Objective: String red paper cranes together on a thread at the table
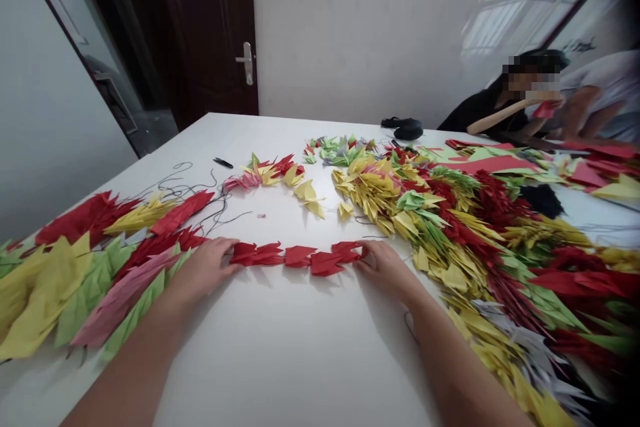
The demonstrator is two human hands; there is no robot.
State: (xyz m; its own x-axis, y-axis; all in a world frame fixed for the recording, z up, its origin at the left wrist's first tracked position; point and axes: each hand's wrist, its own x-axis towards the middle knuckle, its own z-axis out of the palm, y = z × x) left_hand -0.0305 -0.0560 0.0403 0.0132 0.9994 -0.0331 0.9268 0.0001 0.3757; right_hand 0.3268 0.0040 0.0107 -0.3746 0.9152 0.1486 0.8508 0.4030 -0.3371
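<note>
A short row of red folded-paper pieces [300, 257], shaped like paper cranes, stretches across the white table [280, 347] in front of me. Its left end is pinched between the thumb and fingers of my left hand [216, 265]. At the right end, my right hand [384, 267] closes its fingertips on the last red piece. Whether a thread runs through the row I cannot tell. Beside my left hand lie bundles of red, yellow, green and pink folded paper [125, 280]. Several loose yellow pieces [310, 197] lie beyond the row.
A big heap of strung folded paper [450, 233] covers the table's right side. Dark cords [190, 180] trail at the left near small black snips [223, 163]. Black items [407, 128] lie at the far edge. Two people [520, 93] are at the far right, one holding red paper.
</note>
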